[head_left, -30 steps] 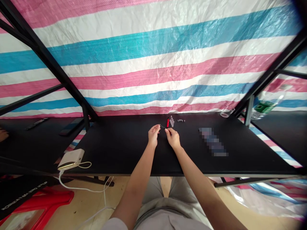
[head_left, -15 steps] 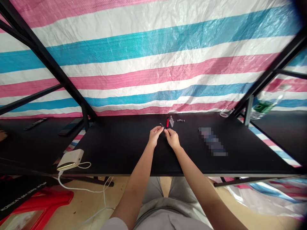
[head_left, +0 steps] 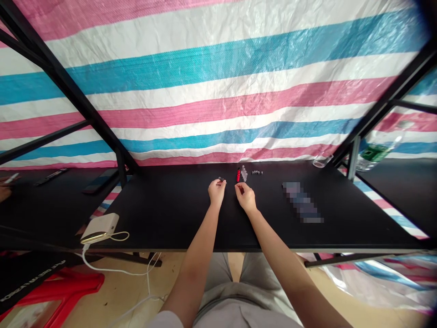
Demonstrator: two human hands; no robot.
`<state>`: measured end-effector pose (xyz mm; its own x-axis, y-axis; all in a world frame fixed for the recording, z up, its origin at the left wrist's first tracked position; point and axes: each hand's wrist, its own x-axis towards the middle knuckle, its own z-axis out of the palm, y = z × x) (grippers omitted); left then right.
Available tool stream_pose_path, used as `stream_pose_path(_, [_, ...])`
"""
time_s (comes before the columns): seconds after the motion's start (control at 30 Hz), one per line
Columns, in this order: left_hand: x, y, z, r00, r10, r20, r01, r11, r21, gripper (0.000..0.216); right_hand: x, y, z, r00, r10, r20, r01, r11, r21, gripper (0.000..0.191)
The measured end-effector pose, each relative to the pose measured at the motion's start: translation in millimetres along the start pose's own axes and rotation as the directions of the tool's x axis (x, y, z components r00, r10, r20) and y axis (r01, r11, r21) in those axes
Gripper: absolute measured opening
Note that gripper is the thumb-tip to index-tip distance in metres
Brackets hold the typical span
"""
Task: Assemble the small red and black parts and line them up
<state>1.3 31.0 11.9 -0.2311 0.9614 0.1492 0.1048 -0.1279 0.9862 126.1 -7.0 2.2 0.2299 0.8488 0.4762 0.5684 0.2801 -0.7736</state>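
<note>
Over the black table, my left hand is closed on a small dark piece with a shiny end, too small to name. To its right, my right hand is pinched, and whatever its fingertips hold, if anything, cannot be made out. The two hands are apart. Just beyond my right fingertips lies a red tube-like item. Beside it several clear tubes lie in a row. Farther right sits a line of several tiny shiny pieces.
A blurred-out flat object lies to the right. White power bank with a cable stands at the left front. A clear cup and a bottle are at the back right. Another person's hand shows at far left.
My left hand has moved left, away from my right hand, carrying the small dark piece. My right hand has hardly moved. At far left, the other person's hand now shows a whitish item.
</note>
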Motion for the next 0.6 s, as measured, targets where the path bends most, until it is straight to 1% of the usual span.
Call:
stream_pose_path(0.07, [9.4, 2.6, -8.8, 0.992, 0.116, -0.051, -0.102, 0.970, 0.221, 0.007, -0.1, 1.1, 0.6, 1.000, 0.017, 0.003, -0.017, 1.000, 0.009, 0.019])
stream_pose_path(0.1, [14.1, 4.3, -14.0, 0.986, 0.157, -0.057, -0.134, 0.947, 0.293, 0.004, -0.2, 1.7, 0.9, 1.000, 0.023, 0.001, -0.023, 1.000, 0.015, 0.019])
stream_pose_path(0.13, [18.7, 5.9, -19.4, 0.980, 0.192, -0.046, -0.164, 0.920, 0.356, 0.003, -0.2, 2.2, 1.2, 1.000, 0.029, 0.000, -0.029, 0.999, 0.020, 0.019])
stream_pose_path(0.2, [26.4, 8.1, -29.4, 0.975, 0.218, -0.031, -0.177, 0.861, 0.477, 0.003, -0.4, 2.7, 1.6, 0.999, 0.038, 0.001, -0.038, 0.999, 0.030, 0.019])
stream_pose_path(0.27, [31.3, 8.2, -37.2, 0.979, 0.201, -0.025, -0.153, 0.812, 0.563, 0.004, -0.5, 2.6, 1.4, 0.999, 0.046, 0.007, -0.046, 0.998, 0.033, 0.020])
stream_pose_path(0.33, [33.2, 6.8, -42.2, 0.988, 0.154, -0.006, -0.112, 0.747, 0.655, 0.005, -0.7, 1.8, 0.7, 0.998, 0.058, 0.015, -0.058, 0.998, 0.028, 0.021])
stream_pose_path(0.47, [32.1, 4.0, -45.7, 0.997, 0.077, 0.033, -0.070, 0.550, 0.832, 0.011, -1.0, -0.1, -0.7, 0.996, 0.079, 0.033, -0.079, 0.997, 0.019, 0.023])
stream_pose_path(0.53, [31.7, 3.5, -45.7, 0.997, 0.072, 0.025, -0.058, 0.504, 0.862, 0.014, -1.0, -0.6, -1.1, 0.996, 0.085, 0.037, -0.085, 0.996, 0.015, 0.023])
stream_pose_path(0.6, [32.1, 3.1, -45.4, 0.997, 0.075, 0.011, -0.046, 0.492, 0.869, 0.014, -1.1, -1.1, -1.4, 0.996, 0.086, 0.038, -0.086, 0.996, 0.011, 0.023])
